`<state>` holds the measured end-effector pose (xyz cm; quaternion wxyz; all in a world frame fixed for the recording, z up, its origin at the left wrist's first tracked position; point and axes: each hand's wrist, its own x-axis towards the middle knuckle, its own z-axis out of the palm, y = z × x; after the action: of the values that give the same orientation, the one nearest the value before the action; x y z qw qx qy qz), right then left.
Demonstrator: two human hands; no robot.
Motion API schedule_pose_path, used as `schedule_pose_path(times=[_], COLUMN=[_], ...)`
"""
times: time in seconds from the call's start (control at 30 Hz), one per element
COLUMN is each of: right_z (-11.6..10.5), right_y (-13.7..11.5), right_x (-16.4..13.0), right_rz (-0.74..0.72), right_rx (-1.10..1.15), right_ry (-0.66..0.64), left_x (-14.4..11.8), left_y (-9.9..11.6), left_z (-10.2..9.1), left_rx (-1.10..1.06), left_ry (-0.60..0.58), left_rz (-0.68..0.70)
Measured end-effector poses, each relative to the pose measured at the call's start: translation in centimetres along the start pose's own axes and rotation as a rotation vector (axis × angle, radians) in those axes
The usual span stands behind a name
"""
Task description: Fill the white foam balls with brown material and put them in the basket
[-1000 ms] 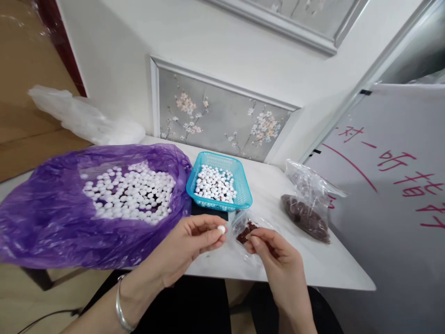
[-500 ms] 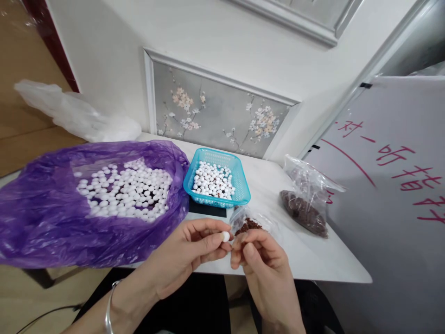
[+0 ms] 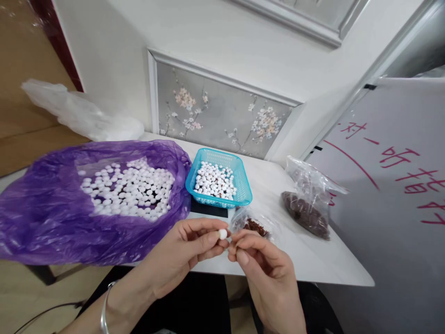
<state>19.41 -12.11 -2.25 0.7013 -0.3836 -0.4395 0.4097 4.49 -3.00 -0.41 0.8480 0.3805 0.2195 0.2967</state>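
Note:
Between the thumb and fingers of my left hand (image 3: 189, 248) is a small white ball (image 3: 223, 234). Close on its right, my right hand (image 3: 266, 269) has its thumb and fingertips pinched together; what they hold, if anything, is too small to make out. Behind the hands lies an open clear bag (image 3: 239, 218) with dark red-brown bits (image 3: 256, 227) in it. A blue plastic basket (image 3: 245, 183) beyond holds many similar white balls, with a few reddish specks among them. To the left, a purple plastic bag (image 3: 45, 199) lies spread open around many more white balls (image 3: 128, 190).
On the right of the white table (image 3: 333, 264) stands a clear zip bag (image 3: 306, 204) of brown material. A dark flat piece (image 3: 208, 208) lies under the basket's front. Crumpled translucent plastic (image 3: 90, 116) sits at the back left. A whiteboard (image 3: 389, 222) with red writing borders the right side.
My right hand's thumb has shifted left and closed nearer its fingertips. The white ball is still in my left hand, turned slightly. The whole view has shifted a little.

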Motion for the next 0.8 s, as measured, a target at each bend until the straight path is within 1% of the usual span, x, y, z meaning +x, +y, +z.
schedule_pose_path(times=[0.1, 0.2, 0.3, 0.37, 0.43, 0.57, 0.67, 0.8], right_z=[0.0, 0.5, 1.2, 1.7, 2.0, 2.2, 2.3, 2.4], right_y=[0.4, 0.5, 0.4, 0.2, 0.1, 0.1, 0.1, 0.0], right_x=[0.0, 0.0, 0.1, 0.1, 0.1, 0.0, 0.0, 0.0], right_rz=[0.009, 0.006, -0.008, -0.002, 0.015, 0.038, 0.036, 0.018], right_rx=[-0.047, -0.153, -0.252, -0.278, -0.281, -0.302, -0.328, -0.350], right_ry=[0.053, 0.115, 0.108, 0.100, 0.128, 0.193, 0.179, 0.175], left_x=[0.0, 0.2, 0.3, 0.4, 0.4, 0.4, 0.3, 0.2], left_y=[0.0, -0.2, -0.4, -0.4, -0.4, -0.3, -0.4, -0.6], left_z=[-0.1, -0.2, -0.3, -0.3, -0.3, -0.4, -0.6, -0.8], left_rx=[0.032, 0.062, 0.079, 0.099, 0.127, 0.208, 0.269, 0.341], left_ry=[-0.002, 0.008, 0.006, -0.023, -0.039, 0.006, 0.040, 0.053], left_rz=[0.025, 0.058, 0.089, 0.113, 0.134, 0.164, 0.186, 0.225])
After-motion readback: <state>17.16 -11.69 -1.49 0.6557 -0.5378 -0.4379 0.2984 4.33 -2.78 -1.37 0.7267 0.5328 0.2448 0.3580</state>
